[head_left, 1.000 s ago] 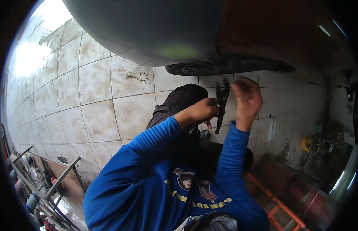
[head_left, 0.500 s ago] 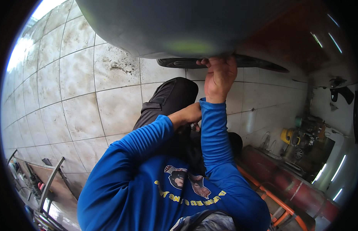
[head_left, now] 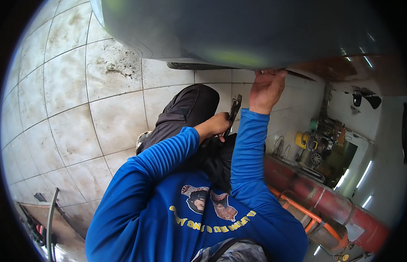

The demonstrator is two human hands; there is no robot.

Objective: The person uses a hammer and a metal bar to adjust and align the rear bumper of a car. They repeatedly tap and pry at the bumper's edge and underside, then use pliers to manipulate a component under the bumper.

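A large grey car body panel [head_left: 177, 30] with yellow-green patches spans the top of the view. My right hand [head_left: 267, 91] reaches up to its lower edge, palm in view, with bent fingers and thumb at that edge; the fingertips are partly hidden. Lower and to the left, my left hand [head_left: 214, 125] is closed around dark metal pliers [head_left: 233, 109]. Their jaws point up toward the panel, apart from it, while the handles are partly covered by the hand. Part of a black tire [head_left: 199, 67] shows under the panel.
Dirty white tiles [head_left: 66, 83] cover the floor. My bent knee [head_left: 194, 102] is below the panel. At right lie a red cylinder [head_left: 282, 177], an orange metal frame [head_left: 319, 218] and a yellow machine [head_left: 303, 139]. A metal-framed rack [head_left: 51, 227] stands at lower left.
My right hand has shifted right along the panel edge. My left hand has lifted the pliers, so their jaws now show beside my right sleeve. The whole view has turned slightly.
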